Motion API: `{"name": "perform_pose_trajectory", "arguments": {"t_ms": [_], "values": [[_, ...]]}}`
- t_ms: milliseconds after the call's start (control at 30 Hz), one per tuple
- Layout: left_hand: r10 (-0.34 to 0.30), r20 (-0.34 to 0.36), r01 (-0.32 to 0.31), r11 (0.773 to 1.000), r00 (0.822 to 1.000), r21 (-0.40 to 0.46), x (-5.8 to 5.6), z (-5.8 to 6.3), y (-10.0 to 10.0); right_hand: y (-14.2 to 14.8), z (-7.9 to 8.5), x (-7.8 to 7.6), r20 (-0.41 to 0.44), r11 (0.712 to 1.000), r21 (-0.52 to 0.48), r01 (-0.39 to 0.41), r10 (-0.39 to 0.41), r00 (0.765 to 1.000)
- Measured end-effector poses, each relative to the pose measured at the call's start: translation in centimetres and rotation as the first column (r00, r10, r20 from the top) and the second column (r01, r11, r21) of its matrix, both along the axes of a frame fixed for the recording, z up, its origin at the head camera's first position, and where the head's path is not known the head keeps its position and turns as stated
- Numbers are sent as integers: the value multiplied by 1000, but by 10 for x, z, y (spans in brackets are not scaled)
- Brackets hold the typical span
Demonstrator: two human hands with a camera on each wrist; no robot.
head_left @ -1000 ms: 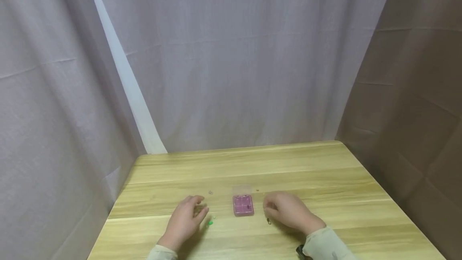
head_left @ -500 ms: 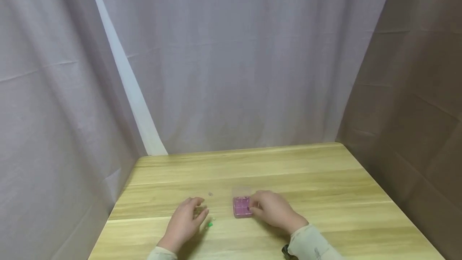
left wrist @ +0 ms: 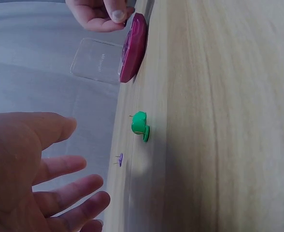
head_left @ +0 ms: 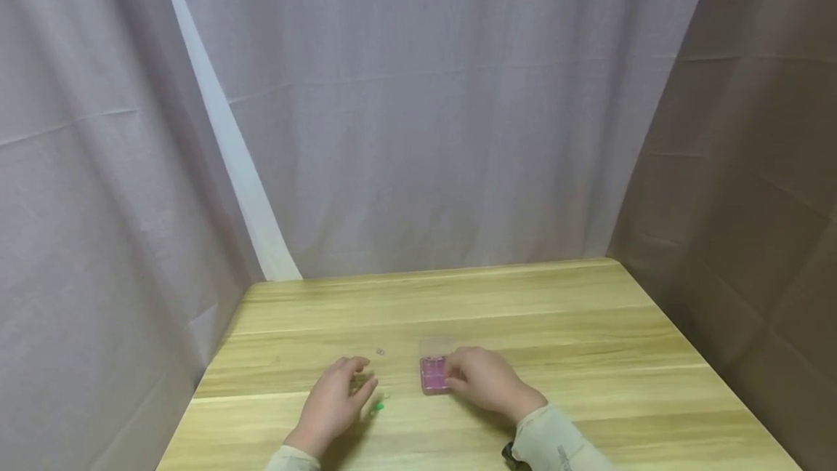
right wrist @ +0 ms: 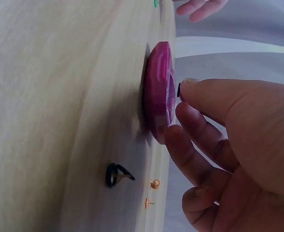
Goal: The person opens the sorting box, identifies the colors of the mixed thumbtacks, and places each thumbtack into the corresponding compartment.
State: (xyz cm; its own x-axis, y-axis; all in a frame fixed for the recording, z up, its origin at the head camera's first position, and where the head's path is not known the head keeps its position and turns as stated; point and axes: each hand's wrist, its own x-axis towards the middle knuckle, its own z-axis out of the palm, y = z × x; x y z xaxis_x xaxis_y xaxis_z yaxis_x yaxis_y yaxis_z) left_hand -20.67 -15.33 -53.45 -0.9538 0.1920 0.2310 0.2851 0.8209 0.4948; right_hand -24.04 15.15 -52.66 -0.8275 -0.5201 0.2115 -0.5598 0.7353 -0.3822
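Observation:
My right hand (head_left: 487, 382) is over the right side of a small magenta compartment box (head_left: 431, 378), pinching a tiny black piece (right wrist: 178, 90) between thumb and index finger. Most of that piece is hidden by the fingertips. The box's clear lid (left wrist: 96, 60) stands open at the back. My left hand (head_left: 330, 402) hovers left of the box, fingers relaxed and holding nothing. Nearest to it lie small green pieces (left wrist: 139, 124) and a purple tack-like piece (left wrist: 120, 159) with thin prongs.
Right of the box, a black ring-shaped piece (right wrist: 114, 175) and two orange tack-like pieces (right wrist: 154, 184) lie on the wooden table (head_left: 523, 296). Grey curtains (head_left: 445, 129) surround the table at the back and sides.
My right hand has moved left from beside the black pieces on the table to the box. The left hand has stayed in place.

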Motion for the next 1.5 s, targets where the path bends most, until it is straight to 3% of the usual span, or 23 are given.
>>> {"name": "perform_pose_trajectory", "arguments": {"t_ms": [800,1100,1500], "values": [[21,-35,-22,999,999,-25,3,-4,0,-6,-11,-2,-13,999,40,8,-8,1000],[23,-45,-24,999,999,-34,0,-2,0,-4,-10,-5,-54,999,34,16,-14,998],[26,-38,-27,999,999,-23,0,-2,0,0,-13,-6,-44,1000,5,17,-17,999]]}}
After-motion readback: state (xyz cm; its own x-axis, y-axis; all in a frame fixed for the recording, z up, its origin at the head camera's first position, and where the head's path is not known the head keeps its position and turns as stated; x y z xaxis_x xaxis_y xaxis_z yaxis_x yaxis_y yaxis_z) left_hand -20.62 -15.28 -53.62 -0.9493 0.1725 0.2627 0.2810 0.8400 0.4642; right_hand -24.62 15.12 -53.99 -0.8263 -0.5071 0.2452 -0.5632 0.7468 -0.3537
